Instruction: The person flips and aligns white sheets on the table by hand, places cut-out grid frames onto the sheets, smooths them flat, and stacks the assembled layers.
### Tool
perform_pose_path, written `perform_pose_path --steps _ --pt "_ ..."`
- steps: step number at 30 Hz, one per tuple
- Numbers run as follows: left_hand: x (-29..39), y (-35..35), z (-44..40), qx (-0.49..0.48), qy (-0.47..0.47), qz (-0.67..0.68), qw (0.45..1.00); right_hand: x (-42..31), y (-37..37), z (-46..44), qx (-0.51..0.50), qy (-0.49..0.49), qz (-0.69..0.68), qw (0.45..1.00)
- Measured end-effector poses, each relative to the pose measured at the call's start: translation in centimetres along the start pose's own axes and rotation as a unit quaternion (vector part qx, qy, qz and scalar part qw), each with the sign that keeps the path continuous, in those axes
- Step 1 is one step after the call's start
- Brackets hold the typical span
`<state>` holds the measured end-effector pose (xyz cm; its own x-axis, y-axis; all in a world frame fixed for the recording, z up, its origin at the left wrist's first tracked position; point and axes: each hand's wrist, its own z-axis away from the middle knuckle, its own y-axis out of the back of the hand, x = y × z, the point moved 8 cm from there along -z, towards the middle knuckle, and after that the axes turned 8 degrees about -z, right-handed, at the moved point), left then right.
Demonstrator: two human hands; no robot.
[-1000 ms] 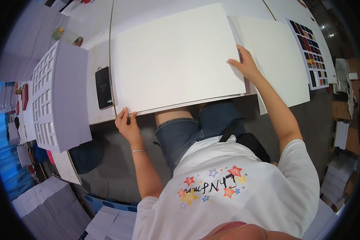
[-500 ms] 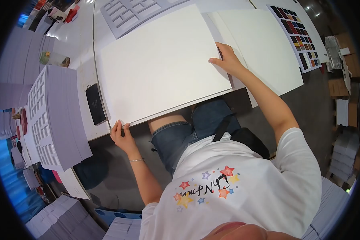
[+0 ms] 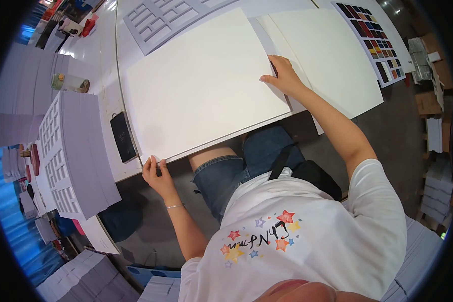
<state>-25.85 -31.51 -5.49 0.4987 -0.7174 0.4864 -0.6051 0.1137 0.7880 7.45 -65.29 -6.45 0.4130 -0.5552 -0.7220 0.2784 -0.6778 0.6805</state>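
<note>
A large white board (image 3: pixel 201 85) lies on the table in front of me, its near edge along the table's edge. My left hand (image 3: pixel 157 176) is at its near left corner, thumb and fingers closed on the edge. My right hand (image 3: pixel 286 79) grips the right edge, thumb on top and the other fingers over the side, partly hidden. Right of it lies another white sheet (image 3: pixel 332 65), overhanging the table's near edge. Behind the board is a grey-white panel with rectangular cut-outs (image 3: pixel 158 22).
A black phone (image 3: pixel 123 137) lies left of the board. Further left rises a tall stack of cut-out panels (image 3: pixel 85 156), with a clear jar (image 3: pixel 70 83) behind it. A colour sample card (image 3: pixel 370 40) is at the right. Stacked sheets (image 3: pixel 85 279) stand on the floor.
The view has tilted slightly, shifting the stack and phone a little lower in it. Both hands keep the same places on the white board.
</note>
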Motion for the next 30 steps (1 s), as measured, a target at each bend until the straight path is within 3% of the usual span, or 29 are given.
perform_pose_path --steps 2,4,6,8,11,20,27,30 --pt "0.6 0.3 -0.3 -0.009 -0.014 -0.006 1.000 -0.4 0.2 0.1 0.002 0.000 0.005 1.000" --pt "2.5 0.9 -0.5 0.005 -0.087 -0.094 0.992 -0.3 0.3 0.2 0.007 0.007 0.011 1.000" --pt "2.5 -0.4 -0.7 -0.042 -0.116 -0.105 0.987 -0.1 0.2 0.2 0.014 0.020 0.008 1.000" --pt "3.1 -1.1 -0.3 -0.043 -0.103 -0.143 0.983 1.2 0.0 0.3 0.020 0.002 -0.033 0.999" --pt "2.9 -1.3 0.1 -0.046 -0.068 -0.100 0.992 1.8 -0.3 0.0 0.047 0.064 -0.062 0.995" --pt "3.7 -1.0 0.0 -0.015 -0.116 -0.109 0.987 1.7 -0.7 -0.3 -0.010 -0.046 -0.094 0.994" --pt "3.4 -1.2 -0.1 -0.018 -0.124 -0.110 0.986 2.9 -1.1 -0.4 -0.022 -0.036 -0.114 0.993" --pt "4.2 -0.3 -0.4 -0.022 -0.132 -0.098 0.986 2.6 -0.5 -0.4 -0.002 -0.009 -0.062 0.998"
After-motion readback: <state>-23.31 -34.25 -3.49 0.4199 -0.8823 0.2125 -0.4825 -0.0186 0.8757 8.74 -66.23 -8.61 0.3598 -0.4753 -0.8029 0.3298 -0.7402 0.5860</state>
